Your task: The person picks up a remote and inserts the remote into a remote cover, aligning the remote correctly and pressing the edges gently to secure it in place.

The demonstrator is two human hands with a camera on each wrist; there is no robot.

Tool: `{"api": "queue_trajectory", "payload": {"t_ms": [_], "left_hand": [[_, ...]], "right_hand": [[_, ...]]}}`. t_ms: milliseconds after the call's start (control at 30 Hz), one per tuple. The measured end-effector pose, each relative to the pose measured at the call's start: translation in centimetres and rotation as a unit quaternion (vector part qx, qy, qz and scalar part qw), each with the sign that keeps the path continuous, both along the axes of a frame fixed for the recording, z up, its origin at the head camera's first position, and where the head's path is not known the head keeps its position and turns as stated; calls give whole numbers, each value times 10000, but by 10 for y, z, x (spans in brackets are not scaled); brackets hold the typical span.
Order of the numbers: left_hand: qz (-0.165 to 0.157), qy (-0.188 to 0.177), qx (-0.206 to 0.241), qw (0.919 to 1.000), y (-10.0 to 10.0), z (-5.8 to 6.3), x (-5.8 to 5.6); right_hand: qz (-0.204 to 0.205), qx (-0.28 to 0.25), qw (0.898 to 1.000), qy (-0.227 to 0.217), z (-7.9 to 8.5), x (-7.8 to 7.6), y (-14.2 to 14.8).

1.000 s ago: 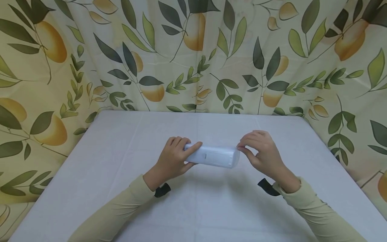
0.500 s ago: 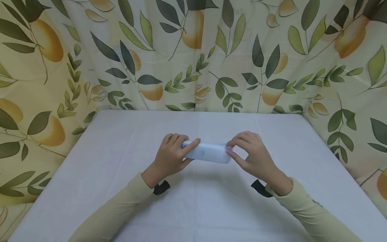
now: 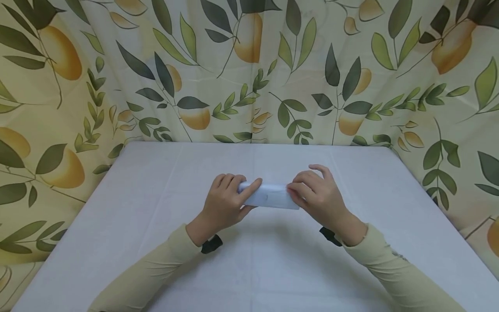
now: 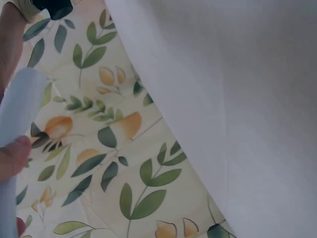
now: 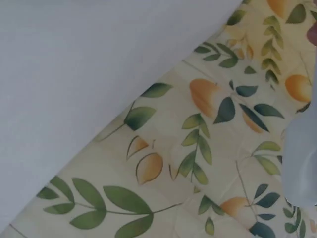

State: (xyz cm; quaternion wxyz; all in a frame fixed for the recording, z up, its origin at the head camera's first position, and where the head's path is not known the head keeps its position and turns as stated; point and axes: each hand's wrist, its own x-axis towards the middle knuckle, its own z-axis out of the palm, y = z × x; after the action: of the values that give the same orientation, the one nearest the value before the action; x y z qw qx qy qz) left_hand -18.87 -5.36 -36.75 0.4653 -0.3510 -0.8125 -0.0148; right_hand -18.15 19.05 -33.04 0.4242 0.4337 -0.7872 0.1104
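A smooth, pale bluish-white elongated case is held up over the table, lying roughly level from left to right. My left hand grips its left end, the thumb lying along the near upper face. At the right end, my right hand pinches with thumb and fingertips, while one finger sticks up away from it. A small mark shows on the face of the case. In the left wrist view the case runs along the left edge; in the right wrist view its rounded end shows at the right edge.
A white cloth covers the table beneath both hands. Behind and beside it hangs a curtain printed with leaves and yellow fruit. Each wrist has a black strap piece below the sleeve cuff.
My right hand has moved left onto the right end of the case, its fingertips closing together and one finger lifting. The case has turned slightly, showing less of its right end. My left hand keeps its grip.
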Motion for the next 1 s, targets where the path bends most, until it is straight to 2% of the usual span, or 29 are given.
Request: {"api": "queue_trajectory", "payload": {"t_ms": [100, 200, 333, 433, 533, 667, 733, 800, 867, 1000], "left_hand": [[27, -400, 77, 9992, 4, 0, 2], [67, -738, 67, 9972, 8, -1, 4], [136, -898, -52, 9959, 11, 1, 5], [205, -839, -112, 9962, 11, 4, 4], [247, -761, -52, 9968, 10, 7, 1], [189, -563, 87, 9982, 8, 9, -1], [124, -408, 118, 9990, 8, 9, -1], [76, -300, 122, 9994, 9, 9, 0], [42, -298, 95, 9995, 10, 9, 1], [-6, -609, 25, 9981, 11, 9, 2]], "right_hand": [[80, 113, 9990, 417, -4, -4, 1], [348, 73, 9969, 696, -7, -7, 2], [624, -7, 9948, 807, -9, -7, 2], [497, -93, 9975, 489, -8, -6, 3], [295, -390, 9988, -99, -5, -4, 6], [90, -977, 9921, -781, -1, -2, 11], [14, -1032, 9908, -871, -1, -1, 11], [-74, -865, 9937, -704, -1, -1, 10], [-86, -670, 9972, -309, -2, -1, 8], [285, -579, 9957, 662, -4, -2, 2]]}}
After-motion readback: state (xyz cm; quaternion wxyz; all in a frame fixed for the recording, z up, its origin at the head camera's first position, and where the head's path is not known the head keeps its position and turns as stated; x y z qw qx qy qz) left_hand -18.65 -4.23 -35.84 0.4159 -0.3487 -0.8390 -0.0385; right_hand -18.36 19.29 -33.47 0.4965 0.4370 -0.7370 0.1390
